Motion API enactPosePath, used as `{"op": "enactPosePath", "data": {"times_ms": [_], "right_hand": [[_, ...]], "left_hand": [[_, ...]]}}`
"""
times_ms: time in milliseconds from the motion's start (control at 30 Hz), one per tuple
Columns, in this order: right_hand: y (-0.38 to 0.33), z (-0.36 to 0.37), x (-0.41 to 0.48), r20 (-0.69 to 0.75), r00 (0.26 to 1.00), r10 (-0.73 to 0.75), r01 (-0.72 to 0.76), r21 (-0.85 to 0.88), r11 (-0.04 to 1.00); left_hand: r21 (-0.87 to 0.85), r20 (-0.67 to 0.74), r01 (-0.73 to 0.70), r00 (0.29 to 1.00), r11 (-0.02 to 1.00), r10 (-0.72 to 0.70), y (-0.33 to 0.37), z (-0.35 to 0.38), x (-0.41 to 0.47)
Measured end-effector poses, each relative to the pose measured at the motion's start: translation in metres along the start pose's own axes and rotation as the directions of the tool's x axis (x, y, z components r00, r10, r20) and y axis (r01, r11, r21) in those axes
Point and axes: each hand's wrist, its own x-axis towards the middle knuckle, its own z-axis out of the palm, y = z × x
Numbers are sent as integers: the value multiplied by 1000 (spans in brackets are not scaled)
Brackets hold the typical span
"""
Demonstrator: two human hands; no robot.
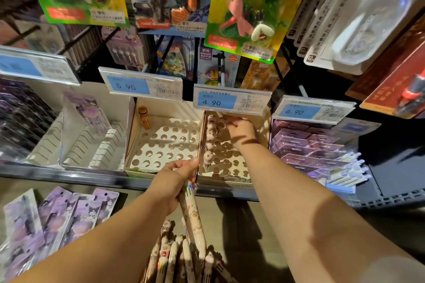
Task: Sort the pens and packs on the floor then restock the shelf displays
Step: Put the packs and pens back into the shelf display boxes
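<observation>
1. nearest us, a heap of cream pens (pixel 181 257) lies on the floor between our forearms, not yet shelved.
2. our left hand (pixel 174 181) is clenched round one cream pen (pixel 193 216), held above the heap, just in front of the shelf edge.
3. our right hand (pixel 241 131) reaches into the back of the right display box (pixel 225 180); the fingers are curled, but we cannot tell whether they grasp anything.
4. that box holds one column of pens (pixel 210 138) along its left side; most holes stand vacant.
5. the middle box (pixel 161 126) holds a single brown-capped pen (pixel 143 117).
6. purple packs (pixel 57 218) lie on the floor at left. we judge restocking to be at an early stage.
</observation>
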Motion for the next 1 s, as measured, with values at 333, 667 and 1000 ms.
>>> {"op": "enactPosePath", "data": {"times_ms": [333,667,1000], "right_hand": [[-12,-10,-45,330,942,-67,-56,352,934],[-31,-16,-85,603,757,-252,212,139,967],[-28,-22,-98,696,681,-227,171,150,974]], "left_hand": [[-95,-136,-97,987,991,84,6,4,1],[-101,-236,-170,961,980,142,13,10,-7],[123,-279,-75,954,990,107,19,23,-15]]}}
